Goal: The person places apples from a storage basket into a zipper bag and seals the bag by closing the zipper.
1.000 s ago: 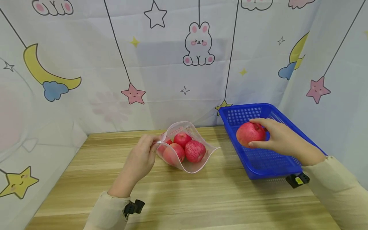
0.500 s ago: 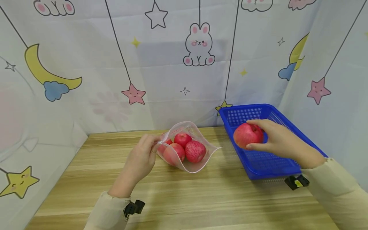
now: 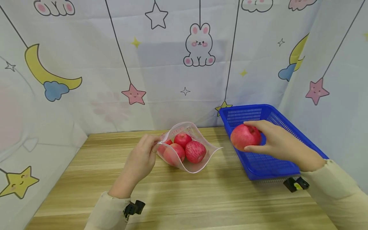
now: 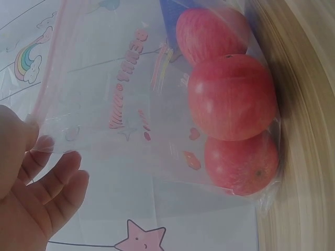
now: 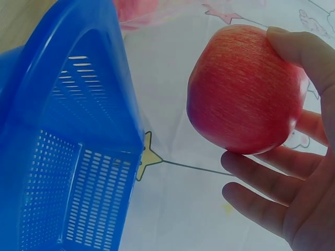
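A clear zip bag with pink print stands on the table, its mouth gaping toward me. Several red apples lie inside it, and the left wrist view shows apples stacked behind the film. My left hand pinches the bag's left top corner between thumb and finger. Over the left rim of a blue basket, my right hand grips a single red apple. In the right wrist view that apple sits between thumb and fingers, apart from the basket wall.
The blue plastic basket with slotted walls stands at the table's right; no apples show inside it. A wood-grain table spreads in front. Printed cloth hangs behind and at both sides.
My right hand has shifted slightly left with the apple, from inside the basket's outline toward its left rim. The left hand and the bag stay in place.
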`<move>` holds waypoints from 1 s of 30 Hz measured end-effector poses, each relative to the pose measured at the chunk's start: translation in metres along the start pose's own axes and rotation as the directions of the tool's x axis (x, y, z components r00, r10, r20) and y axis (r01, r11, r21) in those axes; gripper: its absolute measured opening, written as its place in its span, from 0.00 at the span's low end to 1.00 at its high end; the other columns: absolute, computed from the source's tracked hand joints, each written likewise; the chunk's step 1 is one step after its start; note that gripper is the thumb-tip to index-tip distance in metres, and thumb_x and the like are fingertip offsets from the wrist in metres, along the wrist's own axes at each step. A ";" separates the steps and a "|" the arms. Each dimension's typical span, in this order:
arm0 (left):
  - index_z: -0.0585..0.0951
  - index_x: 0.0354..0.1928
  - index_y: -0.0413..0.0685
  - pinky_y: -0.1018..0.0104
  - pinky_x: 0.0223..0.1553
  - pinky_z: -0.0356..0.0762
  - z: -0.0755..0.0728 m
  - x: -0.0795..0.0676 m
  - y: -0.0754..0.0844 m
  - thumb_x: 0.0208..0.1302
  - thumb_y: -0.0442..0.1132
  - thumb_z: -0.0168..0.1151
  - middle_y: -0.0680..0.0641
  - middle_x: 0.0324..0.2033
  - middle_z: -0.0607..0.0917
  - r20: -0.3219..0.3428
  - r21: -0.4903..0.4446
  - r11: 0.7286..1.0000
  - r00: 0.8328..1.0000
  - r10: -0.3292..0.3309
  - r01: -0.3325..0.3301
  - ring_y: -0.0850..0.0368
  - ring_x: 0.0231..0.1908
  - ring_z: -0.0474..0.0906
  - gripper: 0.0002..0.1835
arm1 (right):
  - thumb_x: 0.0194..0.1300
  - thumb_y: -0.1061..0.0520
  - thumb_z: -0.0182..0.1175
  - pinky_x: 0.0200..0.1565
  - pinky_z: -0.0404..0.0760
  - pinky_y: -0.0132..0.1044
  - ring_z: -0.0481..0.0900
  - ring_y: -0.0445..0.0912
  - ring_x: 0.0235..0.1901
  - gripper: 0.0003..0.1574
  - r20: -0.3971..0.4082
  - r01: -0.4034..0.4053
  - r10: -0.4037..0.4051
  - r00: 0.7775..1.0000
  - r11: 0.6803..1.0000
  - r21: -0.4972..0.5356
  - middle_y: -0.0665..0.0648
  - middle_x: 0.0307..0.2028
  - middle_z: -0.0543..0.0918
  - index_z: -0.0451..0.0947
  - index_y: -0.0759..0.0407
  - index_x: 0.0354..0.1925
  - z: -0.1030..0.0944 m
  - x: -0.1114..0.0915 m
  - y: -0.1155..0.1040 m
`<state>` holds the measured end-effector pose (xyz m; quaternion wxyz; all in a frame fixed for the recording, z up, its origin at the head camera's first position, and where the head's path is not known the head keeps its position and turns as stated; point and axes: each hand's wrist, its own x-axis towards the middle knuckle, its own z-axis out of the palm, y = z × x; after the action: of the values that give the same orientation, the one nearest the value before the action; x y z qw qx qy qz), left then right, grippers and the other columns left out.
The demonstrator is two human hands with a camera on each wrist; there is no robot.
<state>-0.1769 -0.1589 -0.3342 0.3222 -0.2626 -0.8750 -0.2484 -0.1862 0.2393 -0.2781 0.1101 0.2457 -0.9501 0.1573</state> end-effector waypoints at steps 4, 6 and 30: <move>0.75 0.44 0.43 0.65 0.26 0.75 0.000 0.000 0.000 0.61 0.28 0.60 0.47 0.32 0.75 -0.008 -0.001 1.000 1.000 0.004 -0.004 0.58 0.28 0.71 0.11 | 0.48 0.31 0.67 0.43 0.82 0.49 0.75 0.53 0.51 0.50 -0.008 0.011 -0.011 1.000 1.000 -0.003 0.59 0.53 0.77 0.68 0.56 0.63 0.000 0.000 -0.001; 0.75 0.44 0.43 0.65 0.26 0.75 0.000 0.000 0.000 0.60 0.28 0.60 0.47 0.32 0.75 -0.012 0.000 1.000 1.000 0.005 -0.005 0.58 0.28 0.71 0.11 | 0.49 0.31 0.67 0.42 0.82 0.49 0.75 0.52 0.51 0.50 -0.009 0.015 -0.015 1.000 1.000 0.001 0.58 0.53 0.77 0.68 0.55 0.63 0.000 0.000 -0.001; 0.75 0.45 0.43 0.67 0.25 0.73 0.001 0.001 -0.001 0.61 0.29 0.59 0.47 0.31 0.74 -0.004 -0.001 1.000 1.000 -0.004 0.004 0.59 0.27 0.68 0.10 | 0.47 0.41 0.73 0.44 0.82 0.45 0.76 0.47 0.50 0.45 -0.055 0.093 -0.092 0.994 0.995 0.020 0.53 0.51 0.78 0.70 0.52 0.61 0.000 -0.001 -0.022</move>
<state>-0.1785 -0.1587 -0.3340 0.3234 -0.2606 -0.8746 -0.2500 -0.1739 0.2219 -0.2730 0.1400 0.2863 -0.9326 0.1692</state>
